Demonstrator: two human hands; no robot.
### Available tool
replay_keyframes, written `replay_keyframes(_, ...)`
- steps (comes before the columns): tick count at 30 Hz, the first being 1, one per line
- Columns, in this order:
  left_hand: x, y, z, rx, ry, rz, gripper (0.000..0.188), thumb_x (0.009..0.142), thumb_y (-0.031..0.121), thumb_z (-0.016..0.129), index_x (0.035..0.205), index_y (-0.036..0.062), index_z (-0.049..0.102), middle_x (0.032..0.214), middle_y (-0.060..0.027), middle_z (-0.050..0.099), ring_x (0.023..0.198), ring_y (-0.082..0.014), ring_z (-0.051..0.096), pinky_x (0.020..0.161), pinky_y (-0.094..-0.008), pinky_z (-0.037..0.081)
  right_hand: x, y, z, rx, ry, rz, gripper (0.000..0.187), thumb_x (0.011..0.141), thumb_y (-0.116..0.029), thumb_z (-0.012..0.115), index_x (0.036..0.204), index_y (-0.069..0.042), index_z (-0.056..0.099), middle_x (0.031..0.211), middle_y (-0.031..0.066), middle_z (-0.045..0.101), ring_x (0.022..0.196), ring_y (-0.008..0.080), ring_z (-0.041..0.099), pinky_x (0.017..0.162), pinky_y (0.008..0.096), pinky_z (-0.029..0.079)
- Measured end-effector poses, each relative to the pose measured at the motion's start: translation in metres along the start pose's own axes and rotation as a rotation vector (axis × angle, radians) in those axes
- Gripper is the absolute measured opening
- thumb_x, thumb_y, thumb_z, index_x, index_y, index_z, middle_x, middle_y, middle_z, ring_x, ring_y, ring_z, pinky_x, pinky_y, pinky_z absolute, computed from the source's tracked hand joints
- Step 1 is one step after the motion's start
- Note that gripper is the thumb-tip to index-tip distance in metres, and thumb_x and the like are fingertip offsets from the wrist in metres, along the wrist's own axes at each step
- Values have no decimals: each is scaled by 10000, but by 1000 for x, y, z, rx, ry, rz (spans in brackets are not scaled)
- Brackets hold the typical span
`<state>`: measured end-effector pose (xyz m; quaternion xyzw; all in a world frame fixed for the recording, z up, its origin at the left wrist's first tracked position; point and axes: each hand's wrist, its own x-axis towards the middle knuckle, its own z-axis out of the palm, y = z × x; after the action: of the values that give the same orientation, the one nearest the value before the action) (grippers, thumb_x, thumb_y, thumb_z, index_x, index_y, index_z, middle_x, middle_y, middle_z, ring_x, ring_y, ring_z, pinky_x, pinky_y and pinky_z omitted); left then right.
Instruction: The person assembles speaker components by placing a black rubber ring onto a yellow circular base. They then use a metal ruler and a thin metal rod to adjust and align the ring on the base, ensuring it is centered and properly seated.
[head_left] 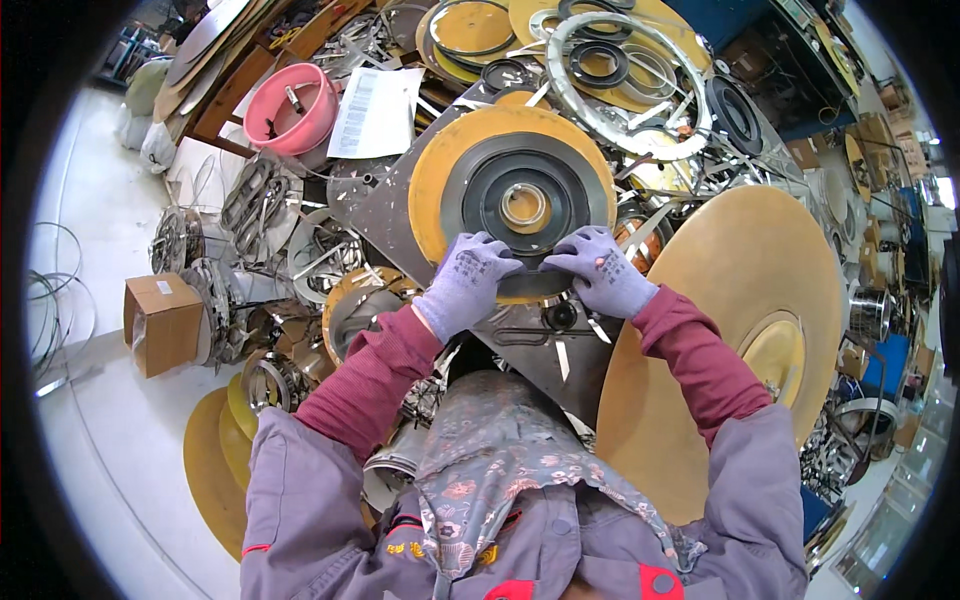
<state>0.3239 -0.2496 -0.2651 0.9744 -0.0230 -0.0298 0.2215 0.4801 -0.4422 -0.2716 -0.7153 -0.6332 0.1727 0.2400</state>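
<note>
A stepped dark grey ring (527,165) lies flat on a round yellow-brown disc (428,190) in front of me. In its middle sits a small pale ring (508,206). My left hand (465,280), in a purple-grey glove, is closed at the dark ring's near left edge. My right hand (607,272), gloved alike, pinches the near right edge. The fingertips of both hands point toward each other with a short gap between them. The undersides of the fingers and thumbs are partly hidden.
A large yellow-brown disc (720,270) leans close by my right forearm. A pink basin (291,110) and a paper sheet (375,113) lie at the far left. Beyond right is a big pale ring (697,105) among metal strips. A cardboard box (165,325) stands at left.
</note>
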Motion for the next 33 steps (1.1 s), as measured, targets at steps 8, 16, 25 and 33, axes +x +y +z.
replay_keyframes(8, -25, 9, -2, 227, 61, 112, 398, 697, 146, 629, 1094, 156, 649, 1057, -70, 584, 1055, -259, 531, 1010, -440, 357, -11, -15, 6, -193, -23, -63, 545, 678, -106, 681, 1213, -138, 584, 1144, 94, 559, 1136, 323, 494, 1023, 508, 358)
replay_keyframes(16, -34, 24, 26, 138, -39, -4, 836, 705, 356, 739, 1418, 106, 379, 1500, -157, 286, 1390, -374, 254, 1127, -553, 197, -19, -23, 17, -280, -134, 117, 853, 724, -437, 732, 1403, -69, 367, 1477, 162, 328, 1371, 364, 293, 1138, 546, 192)
replay_keyframes(25, -35, 13, 6, 105, 163, -198, 814, 785, 312, 682, 1452, 39, 303, 1509, -210, 245, 1410, -417, 186, 1142, -582, 103, 33, -3, -26, -461, 183, 206, 843, 759, -429, 711, 1388, 3, 351, 1490, 213, 293, 1375, 417, 255, 1136, 529, 184)
replay_keyframes(33, 3, -30, 35, -85, 513, -365, 597, 827, 80, 542, 1383, -37, 358, 1462, -268, 292, 1368, -444, 263, 1143, -520, 191, 26, 36, 40, -275, 581, 620, 593, 798, -210, 658, 1329, -68, 436, 1281, 214, 453, 1178, 391, 419, 1017, 492, 327)
